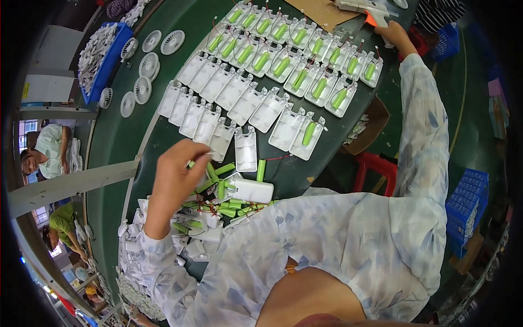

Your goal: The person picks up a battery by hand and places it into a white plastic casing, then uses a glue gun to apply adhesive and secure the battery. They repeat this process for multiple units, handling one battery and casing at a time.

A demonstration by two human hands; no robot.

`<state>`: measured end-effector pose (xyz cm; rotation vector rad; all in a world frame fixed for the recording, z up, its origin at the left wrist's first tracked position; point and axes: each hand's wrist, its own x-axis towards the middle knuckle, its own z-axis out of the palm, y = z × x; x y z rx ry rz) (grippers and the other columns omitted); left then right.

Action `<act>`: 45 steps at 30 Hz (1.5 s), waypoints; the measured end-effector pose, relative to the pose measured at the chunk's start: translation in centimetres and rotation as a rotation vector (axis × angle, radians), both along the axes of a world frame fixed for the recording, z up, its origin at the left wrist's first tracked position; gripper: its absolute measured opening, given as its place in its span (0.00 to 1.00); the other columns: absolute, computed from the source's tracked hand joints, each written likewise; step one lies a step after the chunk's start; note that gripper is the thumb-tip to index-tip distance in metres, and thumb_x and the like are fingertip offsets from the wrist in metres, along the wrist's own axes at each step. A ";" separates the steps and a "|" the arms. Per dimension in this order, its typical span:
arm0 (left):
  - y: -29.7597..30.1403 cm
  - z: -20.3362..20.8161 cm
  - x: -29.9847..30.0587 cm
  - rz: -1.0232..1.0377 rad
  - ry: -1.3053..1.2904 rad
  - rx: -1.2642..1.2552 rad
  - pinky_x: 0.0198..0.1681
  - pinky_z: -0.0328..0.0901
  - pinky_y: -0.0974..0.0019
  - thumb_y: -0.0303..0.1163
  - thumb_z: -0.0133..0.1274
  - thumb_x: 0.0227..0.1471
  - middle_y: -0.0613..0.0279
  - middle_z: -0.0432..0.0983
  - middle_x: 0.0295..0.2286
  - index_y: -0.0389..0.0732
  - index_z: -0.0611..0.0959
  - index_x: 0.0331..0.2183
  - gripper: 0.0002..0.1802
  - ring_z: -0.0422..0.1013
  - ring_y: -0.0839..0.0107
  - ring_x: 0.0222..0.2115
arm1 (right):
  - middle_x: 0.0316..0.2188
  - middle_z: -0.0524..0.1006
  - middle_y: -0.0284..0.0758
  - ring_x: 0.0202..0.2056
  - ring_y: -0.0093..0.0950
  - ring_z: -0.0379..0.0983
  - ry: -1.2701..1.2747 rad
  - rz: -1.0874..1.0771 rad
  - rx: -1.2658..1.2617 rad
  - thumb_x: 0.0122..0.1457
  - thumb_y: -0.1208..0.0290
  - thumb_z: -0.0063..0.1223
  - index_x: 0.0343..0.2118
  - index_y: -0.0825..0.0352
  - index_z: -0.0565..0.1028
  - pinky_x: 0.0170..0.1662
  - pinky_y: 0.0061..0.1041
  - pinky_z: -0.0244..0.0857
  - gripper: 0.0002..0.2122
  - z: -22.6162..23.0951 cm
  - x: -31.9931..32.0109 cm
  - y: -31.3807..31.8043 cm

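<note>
Green workbench (332, 136); white glue gun (357, 6) at upper right, long axis roughly crosswise, just beyond my right hand (395, 37), the nearer one; can't tell if gripped. Left hand (175, 170) curled by green battery cells (224, 169), centre-left, contents unclear.

"What lies across the workbench (336, 131)?"

"Casing halves (235, 91) in rows, the farthest bearing battery cells (281, 66); a heap of loose cells (221, 189) lies nearer the wearer, beside the left hand (178, 170)."

"And beyond?"

"Fan grilles (143, 90) at left, a parts bin (111, 68) beside them; a glue gun (357, 6) at far right."
</note>
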<state>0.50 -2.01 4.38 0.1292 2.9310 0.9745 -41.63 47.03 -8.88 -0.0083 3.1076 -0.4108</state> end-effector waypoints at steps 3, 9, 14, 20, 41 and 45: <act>2.7 0.2 -1.7 -0.220 0.016 -0.100 0.31 0.67 0.65 0.21 0.59 0.49 0.54 0.77 0.27 0.33 0.82 0.34 0.07 0.74 0.62 0.27 | 0.34 0.80 0.51 0.34 0.40 0.80 -0.102 -0.021 -0.181 0.45 0.51 0.64 0.41 0.82 0.77 0.37 0.35 0.71 0.32 0.5 -0.1 0.5; 6.2 -1.9 -4.7 -0.329 0.077 0.034 0.30 0.68 0.63 0.24 0.60 0.49 0.55 0.76 0.27 0.35 0.82 0.35 0.08 0.74 0.58 0.27 | 0.29 0.77 0.38 0.28 0.27 0.74 0.014 -0.076 -0.551 0.46 0.53 0.67 0.39 0.76 0.76 0.31 0.26 0.66 0.28 1.9 1.9 0.9; 13.1 -5.1 -8.3 -0.451 0.290 -0.112 0.29 0.68 0.56 0.31 0.62 0.48 0.57 0.74 0.28 0.41 0.81 0.39 0.14 0.74 0.56 0.29 | 0.30 0.77 0.36 0.27 0.24 0.73 0.084 -0.169 -0.759 0.46 0.56 0.68 0.39 0.75 0.76 0.30 0.25 0.64 0.26 4.1 3.0 1.3; 14.6 -9.7 -9.3 -0.537 0.409 -0.187 0.27 0.68 0.57 0.28 0.58 0.44 0.60 0.72 0.24 0.42 0.80 0.28 0.05 0.73 0.58 0.27 | 0.29 0.78 0.37 0.29 0.26 0.74 0.089 -0.079 -0.663 0.43 0.57 0.68 0.39 0.77 0.77 0.31 0.25 0.65 0.27 4.5 4.9 -0.6; -5.2 -3.9 -7.3 0.309 -0.046 0.782 0.30 0.62 0.77 0.32 0.58 0.58 0.68 0.79 0.28 0.37 0.84 0.37 0.09 0.70 0.82 0.26 | 0.24 0.78 0.36 0.22 0.23 0.75 -0.335 0.399 -1.359 0.59 0.62 0.58 0.42 0.68 0.72 0.26 0.21 0.70 0.16 16.2 22.3 -11.8; -9.8 -5.2 -7.7 0.487 -0.085 0.990 0.26 0.61 0.79 0.35 0.60 0.57 0.71 0.76 0.25 0.38 0.84 0.37 0.10 0.68 0.83 0.24 | 0.24 0.77 0.35 0.24 0.23 0.75 -0.232 0.567 -1.416 0.61 0.62 0.56 0.40 0.66 0.73 0.27 0.22 0.70 0.13 19.3 21.7 -13.5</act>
